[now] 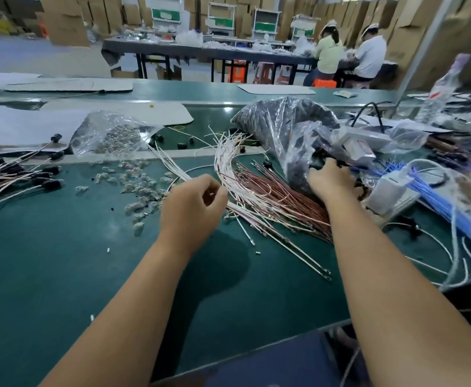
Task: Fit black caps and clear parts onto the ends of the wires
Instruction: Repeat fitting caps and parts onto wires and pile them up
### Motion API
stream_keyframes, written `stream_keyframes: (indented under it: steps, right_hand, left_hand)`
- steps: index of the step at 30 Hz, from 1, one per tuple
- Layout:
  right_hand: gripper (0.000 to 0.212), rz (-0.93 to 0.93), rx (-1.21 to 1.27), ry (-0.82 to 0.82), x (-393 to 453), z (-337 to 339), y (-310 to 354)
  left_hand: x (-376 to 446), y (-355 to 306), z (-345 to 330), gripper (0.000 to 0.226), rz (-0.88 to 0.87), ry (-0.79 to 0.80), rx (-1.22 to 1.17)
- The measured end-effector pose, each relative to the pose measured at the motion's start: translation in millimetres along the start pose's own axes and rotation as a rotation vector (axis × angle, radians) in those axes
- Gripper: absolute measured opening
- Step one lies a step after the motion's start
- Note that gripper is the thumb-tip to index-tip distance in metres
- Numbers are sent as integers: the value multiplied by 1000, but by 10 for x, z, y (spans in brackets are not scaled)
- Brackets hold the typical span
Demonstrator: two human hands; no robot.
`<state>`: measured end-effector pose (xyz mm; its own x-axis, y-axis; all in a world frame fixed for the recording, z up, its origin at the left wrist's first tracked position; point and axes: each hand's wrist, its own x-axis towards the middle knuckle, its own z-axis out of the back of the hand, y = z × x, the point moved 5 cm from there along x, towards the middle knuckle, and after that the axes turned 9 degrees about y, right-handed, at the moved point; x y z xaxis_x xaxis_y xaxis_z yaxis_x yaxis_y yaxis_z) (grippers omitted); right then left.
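A fan of white wires (228, 163) and red-brown wires (281, 196) lies on the green bench (61, 261) in the middle. My left hand (192, 208) hovers just left of the bundle and pinches a thin white wire between thumb and fingers. My right hand (332, 180) reaches into the mouth of a clear plastic bag of black caps (281, 127); its fingertips are hidden among the caps. Loose clear parts (136, 185) are scattered left of my left hand, below a clear bag (111, 135) holding more. Finished wires with black caps (33, 177) lie at the far left.
Blue wires (435, 191) and white boxes (390, 191) crowd the right side. A plastic bottle (440, 90) stands at the back right. White sheets (19, 127) lie at the back left. Two seated people work at a far table (201, 51).
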<state>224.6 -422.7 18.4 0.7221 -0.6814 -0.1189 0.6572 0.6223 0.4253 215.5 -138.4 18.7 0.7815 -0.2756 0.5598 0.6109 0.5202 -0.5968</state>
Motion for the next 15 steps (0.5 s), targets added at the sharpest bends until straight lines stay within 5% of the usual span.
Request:
stream_keyframes:
  steps: [6, 15]
  right_hand:
    - [85, 108, -336, 100, 48, -220, 279]
    - [65, 167, -316, -25, 100, -184, 244]
  left_hand:
    - [-12, 73, -87, 15, 52, 42, 55]
    - [40, 146, -131, 16, 95, 102, 71]
